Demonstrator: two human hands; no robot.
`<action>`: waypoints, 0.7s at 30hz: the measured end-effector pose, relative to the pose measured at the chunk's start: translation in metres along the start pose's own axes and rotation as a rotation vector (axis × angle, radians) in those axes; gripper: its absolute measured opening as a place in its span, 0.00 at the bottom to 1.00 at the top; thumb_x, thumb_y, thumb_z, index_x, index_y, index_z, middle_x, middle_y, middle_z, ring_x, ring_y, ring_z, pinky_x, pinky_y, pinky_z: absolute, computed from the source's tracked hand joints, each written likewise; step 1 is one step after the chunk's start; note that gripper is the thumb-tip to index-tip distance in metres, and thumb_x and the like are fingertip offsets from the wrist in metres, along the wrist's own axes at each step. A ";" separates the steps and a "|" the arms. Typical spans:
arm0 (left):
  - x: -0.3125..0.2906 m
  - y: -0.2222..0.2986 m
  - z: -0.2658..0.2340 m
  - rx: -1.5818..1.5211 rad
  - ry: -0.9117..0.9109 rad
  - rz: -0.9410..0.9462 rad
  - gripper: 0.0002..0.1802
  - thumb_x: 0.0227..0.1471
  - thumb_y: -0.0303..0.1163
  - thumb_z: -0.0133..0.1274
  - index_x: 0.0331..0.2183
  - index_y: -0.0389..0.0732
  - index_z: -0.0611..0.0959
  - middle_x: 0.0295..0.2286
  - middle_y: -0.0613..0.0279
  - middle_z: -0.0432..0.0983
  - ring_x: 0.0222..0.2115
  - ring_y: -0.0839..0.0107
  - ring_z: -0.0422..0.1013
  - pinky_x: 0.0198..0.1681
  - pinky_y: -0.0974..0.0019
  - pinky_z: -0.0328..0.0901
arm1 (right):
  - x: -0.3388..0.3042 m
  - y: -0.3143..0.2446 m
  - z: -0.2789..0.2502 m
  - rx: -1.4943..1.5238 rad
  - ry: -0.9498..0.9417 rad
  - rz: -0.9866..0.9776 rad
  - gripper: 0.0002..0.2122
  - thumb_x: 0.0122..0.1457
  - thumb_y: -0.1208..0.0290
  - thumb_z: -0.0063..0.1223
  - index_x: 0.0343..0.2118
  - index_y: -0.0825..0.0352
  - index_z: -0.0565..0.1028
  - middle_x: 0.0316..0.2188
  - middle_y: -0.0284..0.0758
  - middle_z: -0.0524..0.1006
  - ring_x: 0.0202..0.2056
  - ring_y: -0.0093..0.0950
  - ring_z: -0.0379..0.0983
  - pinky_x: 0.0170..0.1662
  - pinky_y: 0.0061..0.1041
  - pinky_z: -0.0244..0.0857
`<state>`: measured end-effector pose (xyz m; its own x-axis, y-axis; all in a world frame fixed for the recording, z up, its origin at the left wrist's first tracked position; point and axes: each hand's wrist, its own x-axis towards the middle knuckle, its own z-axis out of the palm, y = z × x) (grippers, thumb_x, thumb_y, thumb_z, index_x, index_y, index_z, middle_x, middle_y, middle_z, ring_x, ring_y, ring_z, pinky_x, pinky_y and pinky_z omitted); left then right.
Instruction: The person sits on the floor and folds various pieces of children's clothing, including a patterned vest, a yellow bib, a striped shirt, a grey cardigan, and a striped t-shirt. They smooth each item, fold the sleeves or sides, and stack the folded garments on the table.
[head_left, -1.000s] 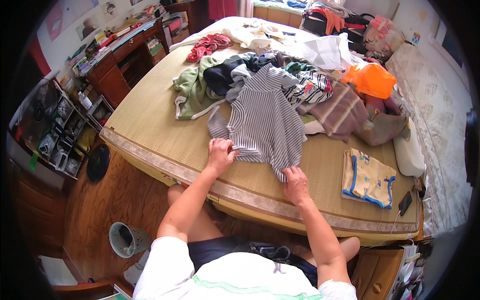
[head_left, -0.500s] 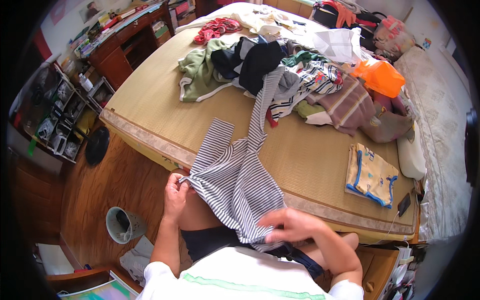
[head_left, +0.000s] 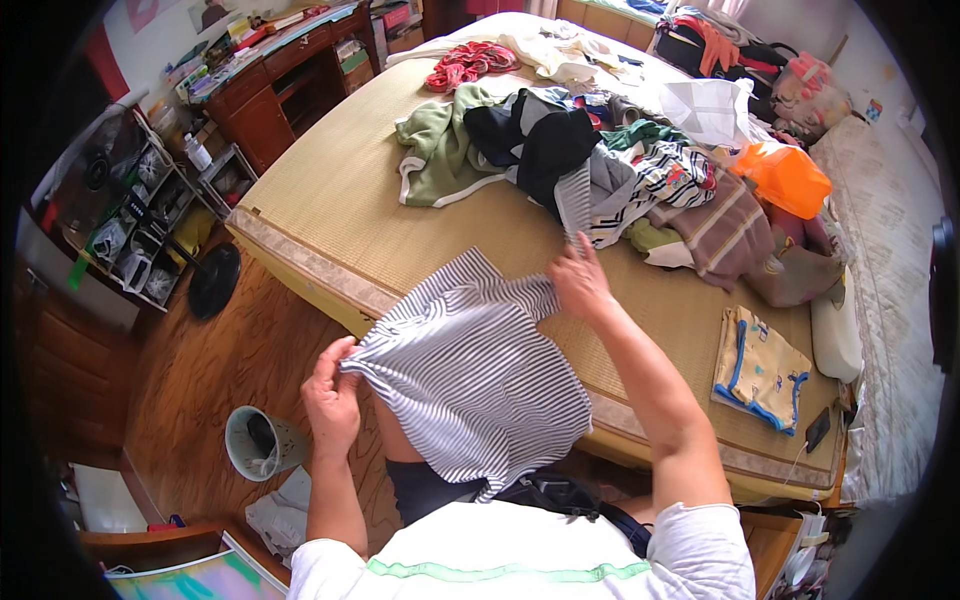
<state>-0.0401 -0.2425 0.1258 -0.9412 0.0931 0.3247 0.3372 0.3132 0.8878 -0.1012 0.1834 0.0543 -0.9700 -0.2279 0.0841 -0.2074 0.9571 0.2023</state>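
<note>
"Grip check?"

"Both firm: left hand [head_left: 333,398] pinching an edge, right hand [head_left: 578,282] closed on a sleeve [head_left: 575,203]."

"Over what?"

"Partly the bed [head_left: 335,205], partly the person's dark shorts [head_left: 425,486]; the striped shirt [head_left: 480,375] spans between both hands, drooping below them."

"Beside it?"

"Well right of the grip, a folded yellow garment [head_left: 765,370], then a dark phone [head_left: 818,430]."

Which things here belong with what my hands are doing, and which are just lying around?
In the work:
striped shirt, held by your left hand and right hand
likely the clothes pile and folded yellow garment

Apparently lying about:
orange bag
black phone
floor bin
</note>
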 end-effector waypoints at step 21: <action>0.147 0.137 0.196 0.071 -0.172 0.742 0.27 0.51 0.17 0.57 0.54 0.39 0.76 0.51 0.49 0.76 0.52 0.53 0.73 0.54 0.60 0.68 | -0.305 0.117 -0.206 0.541 0.750 0.915 0.11 0.57 0.79 0.58 0.43 0.67 0.72 0.38 0.41 0.78 0.41 0.29 0.75 0.46 0.28 0.68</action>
<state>-0.1363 -0.0007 0.2311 -0.4603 0.4471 0.7670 0.8856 0.1704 0.4321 0.1963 0.3282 0.2536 -0.5154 0.6663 0.5388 0.2924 0.7278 -0.6204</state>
